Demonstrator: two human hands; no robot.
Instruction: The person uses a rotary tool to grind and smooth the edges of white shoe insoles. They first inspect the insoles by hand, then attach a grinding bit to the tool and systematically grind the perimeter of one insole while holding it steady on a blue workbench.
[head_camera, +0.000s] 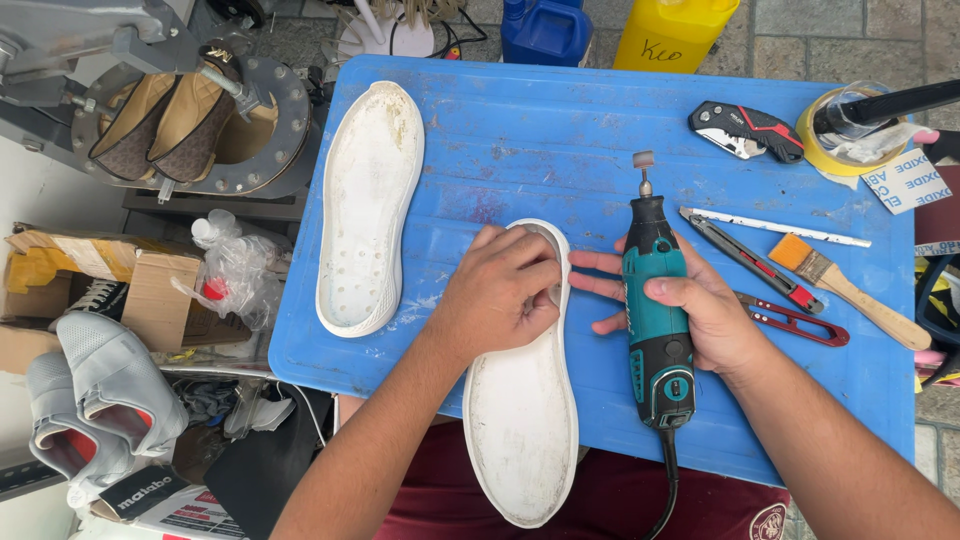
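Blue tabletop (560, 110): worn plastic surface carrying all the tools.
Near sole (522, 400): white shoe sole lying lengthwise between the arms, its heel end past the table's near edge.
Left hand (497, 293): fingers curled down on the sole's far end, pinning it.
Right hand (700, 315): wrapped around a teal rotary tool (655, 310), its grinding tip pointing away, its cord trailing toward the body.
Second sole (368, 205): white, lying apart on the left.
Right-side clutter: utility knife (745, 130), tape roll (850, 135), paintbrush (850, 290), red snips (795, 320), slim cutter (750, 258).
Beyond the table: yellow jug (675, 30), blue jug (545, 28).
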